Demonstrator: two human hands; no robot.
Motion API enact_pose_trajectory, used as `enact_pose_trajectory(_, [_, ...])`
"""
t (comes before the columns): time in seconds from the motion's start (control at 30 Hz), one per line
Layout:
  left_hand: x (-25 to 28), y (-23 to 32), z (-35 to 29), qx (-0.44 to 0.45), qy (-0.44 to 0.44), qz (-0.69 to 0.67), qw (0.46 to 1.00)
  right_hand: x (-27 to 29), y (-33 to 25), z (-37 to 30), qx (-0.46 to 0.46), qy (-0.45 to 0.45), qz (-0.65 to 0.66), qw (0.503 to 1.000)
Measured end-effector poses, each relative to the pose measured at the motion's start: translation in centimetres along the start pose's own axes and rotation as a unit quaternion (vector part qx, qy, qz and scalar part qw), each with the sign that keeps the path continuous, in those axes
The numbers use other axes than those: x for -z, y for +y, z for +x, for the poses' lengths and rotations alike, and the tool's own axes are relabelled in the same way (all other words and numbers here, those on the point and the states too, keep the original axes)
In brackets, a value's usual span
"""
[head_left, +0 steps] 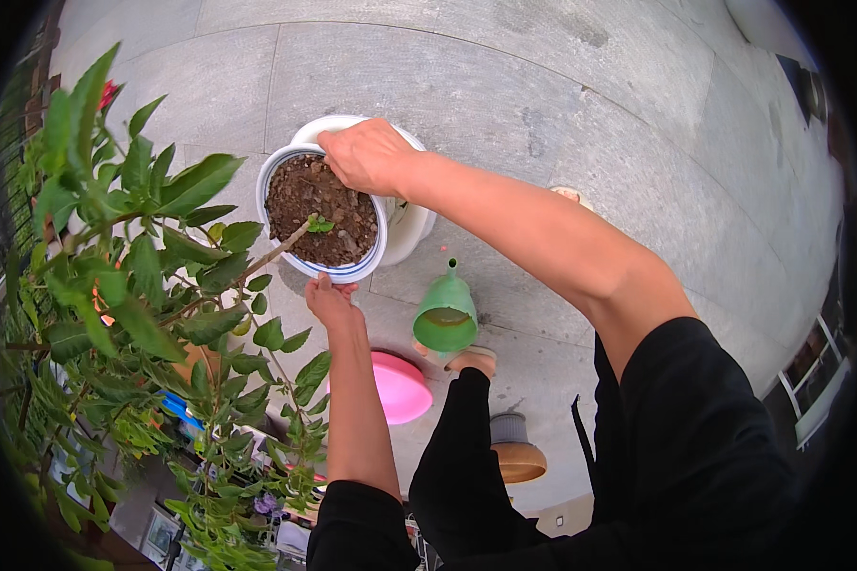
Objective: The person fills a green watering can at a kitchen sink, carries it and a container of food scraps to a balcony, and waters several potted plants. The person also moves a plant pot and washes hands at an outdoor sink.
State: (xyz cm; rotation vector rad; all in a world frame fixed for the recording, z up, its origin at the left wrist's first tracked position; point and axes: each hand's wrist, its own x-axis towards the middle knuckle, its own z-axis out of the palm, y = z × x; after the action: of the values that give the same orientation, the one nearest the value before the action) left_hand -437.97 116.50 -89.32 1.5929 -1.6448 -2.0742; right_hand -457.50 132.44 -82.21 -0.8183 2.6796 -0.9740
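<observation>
A white flowerpot (384, 233) with blue lines round its rim is full of brown soil (319, 190). It is tilted, with its mouth turned toward me. A woody plant stem (288, 245) leans out to the left, with a small green sprout at its base. My right hand (367, 157) is closed over the far rim, thumb toward the soil. My left hand (333, 301) grips the near side from below, fingers partly hidden by the pot. Behind and right of the pot, a larger white container (411, 228) stands on the paving, partly covered by it.
A green watering can (446, 328) holding some liquid stands near my foot. Below it are a pink basin (400, 388) and a brown round-topped object with a grey base (516, 457). Leafy branches (133, 276) crowd the left. Grey paving (505, 105) spreads beyond.
</observation>
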Motion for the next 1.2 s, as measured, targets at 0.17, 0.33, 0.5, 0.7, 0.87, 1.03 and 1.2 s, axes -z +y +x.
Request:
enact_pose_trajectory(0.17, [0.0,0.5,0.3,-0.005,-0.001,-0.016,1.000,0.3,0.1,-0.6,-0.033,-0.014,-0.015,0.999])
enact_pose_trajectory(0.33, [1.5,0.0,1.1,0.008,-0.039,-0.021,0.999,1.7,-1.2,-0.8,-0.081,-0.088,-0.028,0.992])
enact_pose_trajectory(0.5, [0.3,0.4,-1.5,-0.027,-0.069,-0.040,0.996,3.5,-0.3,-1.6,-0.081,-0.120,-0.044,0.989])
enact_pose_trajectory(0.7, [0.3,1.9,-1.8,-0.020,-0.066,-0.007,0.998,-1.4,5.0,-1.9,-0.351,-0.063,0.179,0.917])
enact_pose_trajectory(0.87, [0.3,1.5,-1.0,-0.014,-0.012,0.035,0.999,-1.0,4.2,-3.4,-0.398,-0.104,0.183,0.893])
enact_pose_trajectory(1.03, [1.8,0.2,0.3,-0.076,-0.045,0.105,0.990,-5.3,5.8,-4.7,-0.400,-0.093,0.227,0.883])
enact_pose_trajectory(1.2, [6.9,-2.5,5.9,-0.008,0.054,0.076,0.996,-12.0,4.6,-3.2,-0.387,-0.141,0.255,0.875])
